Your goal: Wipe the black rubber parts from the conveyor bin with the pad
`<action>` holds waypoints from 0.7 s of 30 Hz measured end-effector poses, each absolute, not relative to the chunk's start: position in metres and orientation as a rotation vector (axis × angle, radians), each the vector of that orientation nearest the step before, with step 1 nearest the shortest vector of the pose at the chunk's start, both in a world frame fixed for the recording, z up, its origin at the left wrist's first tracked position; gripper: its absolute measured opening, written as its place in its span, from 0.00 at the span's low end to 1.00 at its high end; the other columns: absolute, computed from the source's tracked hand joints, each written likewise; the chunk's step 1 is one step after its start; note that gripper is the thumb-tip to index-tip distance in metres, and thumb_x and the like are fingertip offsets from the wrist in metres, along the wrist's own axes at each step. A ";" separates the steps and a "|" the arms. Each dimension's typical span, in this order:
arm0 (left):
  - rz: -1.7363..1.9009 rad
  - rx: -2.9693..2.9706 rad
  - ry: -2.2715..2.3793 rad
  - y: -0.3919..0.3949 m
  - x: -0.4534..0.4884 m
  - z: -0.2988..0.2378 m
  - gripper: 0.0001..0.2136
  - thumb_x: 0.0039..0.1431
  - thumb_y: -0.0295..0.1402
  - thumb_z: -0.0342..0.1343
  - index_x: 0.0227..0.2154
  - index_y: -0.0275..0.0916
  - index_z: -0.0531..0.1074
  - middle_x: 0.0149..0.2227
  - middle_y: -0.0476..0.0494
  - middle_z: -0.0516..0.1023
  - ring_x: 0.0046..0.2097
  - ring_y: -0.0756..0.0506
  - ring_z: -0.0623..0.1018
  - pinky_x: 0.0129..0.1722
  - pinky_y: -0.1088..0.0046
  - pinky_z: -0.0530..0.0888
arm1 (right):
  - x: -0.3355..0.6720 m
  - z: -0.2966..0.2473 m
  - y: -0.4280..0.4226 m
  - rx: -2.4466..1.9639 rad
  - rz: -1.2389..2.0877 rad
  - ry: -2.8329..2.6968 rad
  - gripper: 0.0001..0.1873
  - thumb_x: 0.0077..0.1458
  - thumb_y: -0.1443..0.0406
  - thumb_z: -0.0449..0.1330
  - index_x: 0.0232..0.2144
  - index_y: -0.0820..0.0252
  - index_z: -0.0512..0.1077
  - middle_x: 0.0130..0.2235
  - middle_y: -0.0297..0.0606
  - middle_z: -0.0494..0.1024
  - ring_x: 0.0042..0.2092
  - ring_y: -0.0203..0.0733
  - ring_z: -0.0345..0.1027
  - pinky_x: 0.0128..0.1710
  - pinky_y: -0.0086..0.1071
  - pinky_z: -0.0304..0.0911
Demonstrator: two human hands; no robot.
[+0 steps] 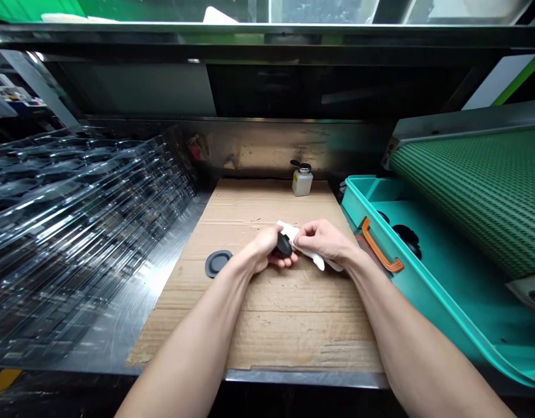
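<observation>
A big stack of clear plastic trays (88,232) fills the left side, on a steel bench (132,307). On the right, a green ribbed belt (476,197) runs beside a teal bin (428,296) w/ an orange handle (380,247); black discs (407,239) sit inside the bin, partly hidden by its rim. In the middle, a flattened cardboard sheet (254,313) lies on the bench. A clear bottle (302,181) w/ a black top & pale label stands at its far edge.

A flat dark grey disc (218,263) lies on the cardboard, just left of the L hand (261,251). That hand is closed around a small black piece (283,246), w/ its fingers curled under it. The piece is held above the middle of the sheet, between both hands. It's matte w/ a rounded, domed top, and the fingers hide its lower part, so its full shape can't be told. The R hand (322,241) has its fingers pinched on a crumpled white cloth (308,251), which touches the piece's right side, one end trailing down past the hand.
</observation>
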State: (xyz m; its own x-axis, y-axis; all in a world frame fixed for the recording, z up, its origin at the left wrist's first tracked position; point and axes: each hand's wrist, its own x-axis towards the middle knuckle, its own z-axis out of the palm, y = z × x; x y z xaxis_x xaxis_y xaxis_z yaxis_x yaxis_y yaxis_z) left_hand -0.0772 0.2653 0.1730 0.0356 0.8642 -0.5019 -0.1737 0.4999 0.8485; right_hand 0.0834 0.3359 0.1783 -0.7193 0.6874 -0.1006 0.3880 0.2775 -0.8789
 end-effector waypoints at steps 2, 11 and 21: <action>0.954 0.548 1.196 0.270 -0.087 0.176 0.22 0.62 0.39 0.37 0.32 0.27 0.70 0.24 0.33 0.77 0.18 0.50 0.72 0.13 0.80 0.67 | 0.082 0.182 0.334 -1.027 1.345 -2.178 0.12 0.47 0.59 0.59 0.24 0.64 0.73 0.22 0.34 0.70 0.21 0.30 0.56 0.17 0.25 0.47; 0.984 0.399 1.063 0.271 -0.099 0.174 0.18 0.59 0.37 0.41 0.35 0.26 0.71 0.25 0.34 0.77 0.18 0.51 0.71 0.13 0.82 0.68 | 0.077 0.184 0.334 -1.106 1.130 -2.190 0.13 0.48 0.59 0.59 0.25 0.65 0.74 0.21 0.35 0.70 0.20 0.31 0.56 0.17 0.25 0.48; 0.984 0.565 1.102 0.270 -0.092 0.173 0.17 0.60 0.38 0.39 0.34 0.30 0.69 0.25 0.34 0.77 0.19 0.50 0.72 0.14 0.80 0.67 | 0.067 0.180 0.324 -0.887 1.016 -2.205 0.12 0.53 0.61 0.55 0.27 0.63 0.74 0.24 0.33 0.73 0.24 0.32 0.59 0.21 0.25 0.52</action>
State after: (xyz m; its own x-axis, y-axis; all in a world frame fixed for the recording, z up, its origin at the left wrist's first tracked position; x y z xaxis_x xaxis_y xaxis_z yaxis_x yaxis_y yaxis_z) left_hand -0.0922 0.2702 0.1733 0.1178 0.8739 -0.4717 -0.3703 0.4794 0.7957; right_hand 0.0668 0.3243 0.1799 -0.6310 0.7491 0.2016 0.3333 0.4965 -0.8015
